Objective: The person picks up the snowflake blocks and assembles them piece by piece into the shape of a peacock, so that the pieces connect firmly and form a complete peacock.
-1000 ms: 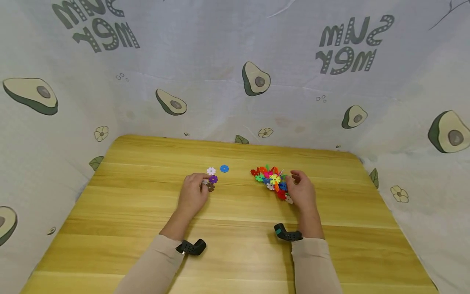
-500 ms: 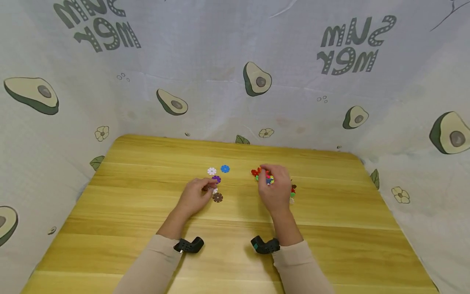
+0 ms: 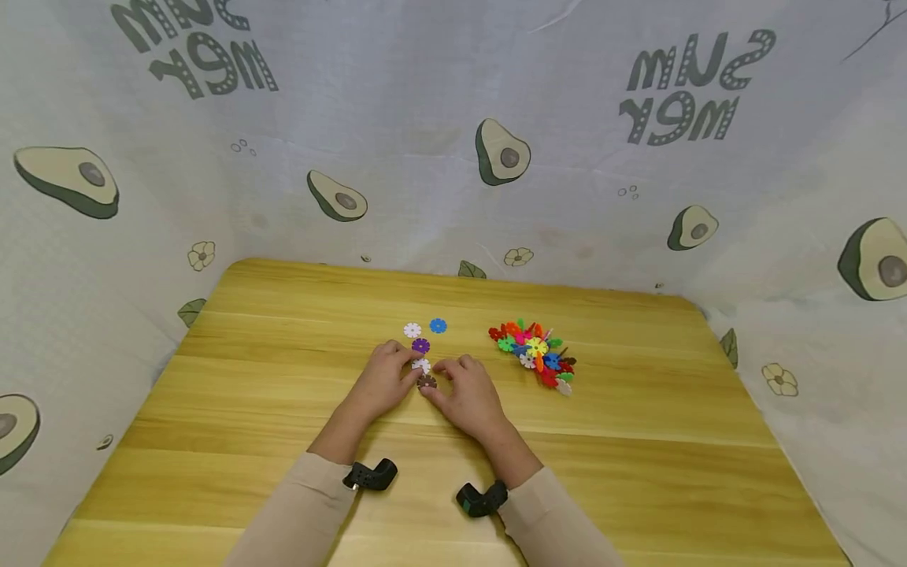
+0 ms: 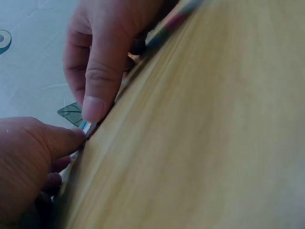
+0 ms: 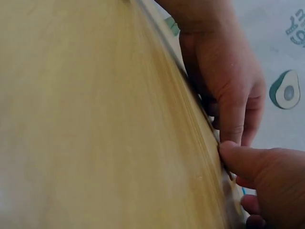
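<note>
Flower-shaped plastic discs lie flat near the middle of the wooden table. In the head view a brown disc (image 3: 427, 382) is nearest me, followed by a white disc (image 3: 421, 365) and a purple disc (image 3: 420, 346). My left hand (image 3: 377, 383) is at their left, thumb and fingertips at the edge of the white and brown ones. From the right, my right hand (image 3: 469, 396) reaches in with its thumb at the brown disc and its index finger apart from the thumb. Both wrist views show the thumbs close together; the fingertips' contact is partly hidden.
A second white disc (image 3: 412, 331) and a blue disc (image 3: 438, 325) lie just beyond. To the right rests a multicoloured cluster (image 3: 534, 350) of interlocked discs. The wooden table (image 3: 680, 465) ends at a printed cloth backdrop (image 3: 411, 220).
My right hand has moved left from the multicoloured cluster to the brown disc. The brown and white discs have shifted slightly right and towards me, out from under my left fingers.
</note>
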Available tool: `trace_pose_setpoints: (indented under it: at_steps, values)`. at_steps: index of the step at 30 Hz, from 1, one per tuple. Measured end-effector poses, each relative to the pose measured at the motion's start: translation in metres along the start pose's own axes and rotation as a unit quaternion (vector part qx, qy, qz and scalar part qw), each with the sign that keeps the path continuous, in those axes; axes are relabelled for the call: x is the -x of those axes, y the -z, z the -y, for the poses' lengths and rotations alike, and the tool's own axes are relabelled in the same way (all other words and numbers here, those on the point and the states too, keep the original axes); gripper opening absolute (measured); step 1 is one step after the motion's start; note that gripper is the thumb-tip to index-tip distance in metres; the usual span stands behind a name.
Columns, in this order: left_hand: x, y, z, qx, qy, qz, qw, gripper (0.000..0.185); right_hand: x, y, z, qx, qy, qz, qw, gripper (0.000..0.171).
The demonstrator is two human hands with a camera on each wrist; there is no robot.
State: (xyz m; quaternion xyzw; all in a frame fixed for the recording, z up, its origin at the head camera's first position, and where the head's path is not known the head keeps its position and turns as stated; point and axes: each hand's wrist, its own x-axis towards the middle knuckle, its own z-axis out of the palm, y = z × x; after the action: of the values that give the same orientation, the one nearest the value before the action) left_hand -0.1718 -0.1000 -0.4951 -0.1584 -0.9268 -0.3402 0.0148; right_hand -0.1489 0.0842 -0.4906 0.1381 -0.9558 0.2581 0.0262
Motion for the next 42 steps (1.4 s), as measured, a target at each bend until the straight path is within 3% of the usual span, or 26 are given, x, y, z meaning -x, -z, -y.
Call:
trace_pose_setpoints:
  at_steps: [4, 9, 14, 21, 23, 27, 30, 32, 33, 35, 39, 41, 42]
  values:
    - [-0.001, -0.002, 0.000, 0.032, 0.023, -0.010, 0.9992, 0.024, -0.001, 0.002, 0.000, -0.043, -0.012, 0.004, 0.999, 0.025]
    - [0.000, -0.003, -0.001, 0.116, 0.061, -0.029, 0.9910, 0.012, -0.002, 0.001, -0.004, -0.132, -0.040, -0.013, 0.990, 0.018]
    - [0.003, -0.002, -0.003, 0.228, 0.091, -0.058, 0.9677, 0.010, -0.002, -0.002, -0.009, -0.233, -0.029, -0.050, 0.971, 0.011]
    - [0.001, -0.007, -0.003, 0.334, 0.106, -0.089, 0.9325, 0.015, -0.002, -0.002, -0.009, -0.287, -0.018, -0.097, 0.953, 0.005]
    - [0.001, -0.009, -0.003, 0.348, 0.105, -0.096, 0.9266, 0.015, -0.002, -0.002, -0.008, -0.291, -0.012, -0.109, 0.950, 0.004]
    - [0.002, -0.011, -0.004, 0.353, 0.103, -0.111, 0.9233, 0.014, -0.003, -0.004, -0.007, -0.294, -0.006, -0.116, 0.949, 0.004]
    - [0.001, -0.013, -0.005, 0.370, 0.105, -0.125, 0.9146, 0.012, -0.006, -0.006, -0.006, -0.304, -0.008, -0.115, 0.946, 0.006]
    - [-0.001, -0.014, -0.006, 0.398, 0.110, -0.134, 0.9007, 0.013, -0.010, -0.007, -0.006, -0.298, -0.008, -0.116, 0.948, 0.011]
    - [-0.002, -0.014, -0.006, 0.420, 0.114, -0.141, 0.8892, 0.014, -0.012, -0.008, -0.006, -0.286, -0.008, -0.115, 0.951, 0.015]
    - [-0.004, -0.015, -0.007, 0.464, 0.125, -0.160, 0.8623, 0.017, -0.017, -0.009, -0.007, -0.246, -0.005, -0.111, 0.963, 0.022]
    - [-0.008, -0.014, -0.006, 0.538, 0.142, -0.208, 0.8043, 0.031, -0.028, -0.011, -0.010, -0.113, 0.014, -0.084, 0.990, 0.030]
    - [-0.009, -0.013, -0.005, 0.558, 0.143, -0.220, 0.7872, 0.039, -0.033, -0.012, -0.011, -0.053, 0.032, -0.066, 0.996, 0.033]
    - [-0.009, -0.012, -0.005, 0.564, 0.142, -0.223, 0.7826, 0.043, -0.035, -0.013, -0.012, -0.024, 0.040, -0.054, 0.997, 0.036]
